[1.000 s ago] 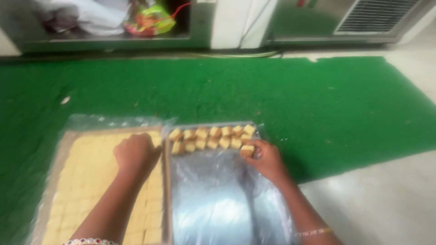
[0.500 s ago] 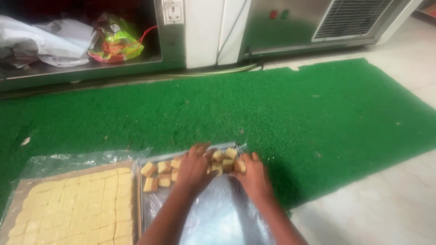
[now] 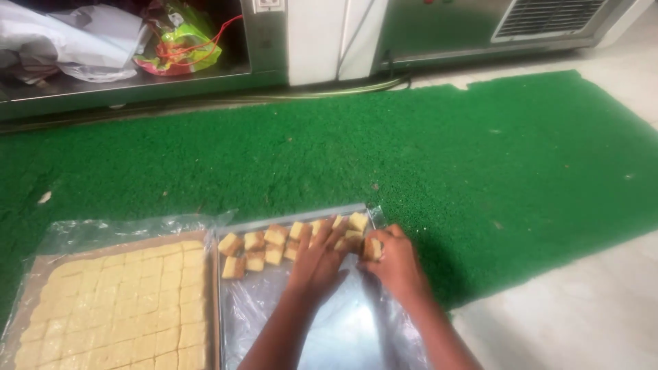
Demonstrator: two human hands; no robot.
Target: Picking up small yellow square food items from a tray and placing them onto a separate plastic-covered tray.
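Two trays lie on a green mat. The left tray [image 3: 27, 291] holds a slab of pale yellow sweet [image 3: 116, 308] cut into squares. The right tray [image 3: 236, 329], lined with clear plastic, carries two short rows of yellow sweet pieces [image 3: 264, 247] along its far edge. My left hand [image 3: 319, 264] rests on the pieces at the right end of those rows, fingers spread over them. My right hand [image 3: 394, 264] pinches one sweet piece [image 3: 372, 248] at the tray's far right corner. Both forearms cover the middle of the right tray.
A green artificial-grass mat [image 3: 425, 151] lies under the trays. Pale floor [image 3: 582, 308] shows at the right. Metal cabinets [image 3: 445, 27] line the far side, with a low shelf holding crumpled white plastic [image 3: 62, 38] and a bright green-and-red bag [image 3: 181, 44].
My left hand left the cut slab on the left tray and came over to the rows on the right tray. The view shifted, so the trays now sit lower and further left.
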